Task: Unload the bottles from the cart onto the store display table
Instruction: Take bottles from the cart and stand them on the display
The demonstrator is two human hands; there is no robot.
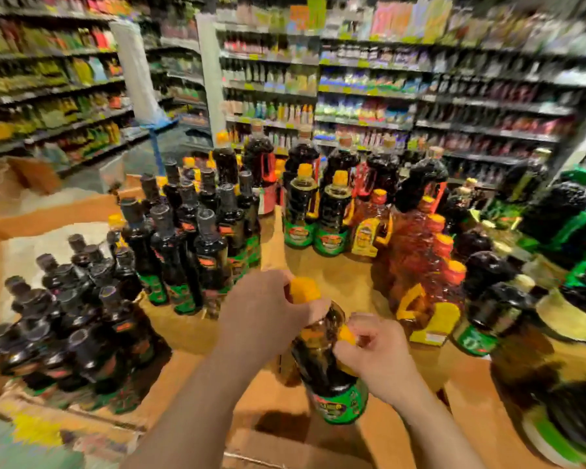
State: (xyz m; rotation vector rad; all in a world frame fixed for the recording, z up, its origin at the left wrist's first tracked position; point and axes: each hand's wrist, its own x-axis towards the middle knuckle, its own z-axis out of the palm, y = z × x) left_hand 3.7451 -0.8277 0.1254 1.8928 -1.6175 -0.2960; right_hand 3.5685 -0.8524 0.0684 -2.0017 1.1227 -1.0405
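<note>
I hold one dark bottle [329, 374] with a yellow cap, a yellow handle and a green label over the brown display table [332, 275]. My left hand [264, 313] grips its neck just under the cap. My right hand [376, 357] curls round the yellow handle on the bottle's right side. The bottle leans slightly, its base low over the cardboard at the front. The cart is not in view.
Tall dark black-capped bottles [190, 238] stand in a group at centre left, with more [68, 319] lower left. Yellow-capped dark bottles [315, 211] and amber jugs [420, 265] stand behind and right. Large dark green-labelled bottles [562, 265] crowd the right edge. Store shelves [386, 96] fill the background.
</note>
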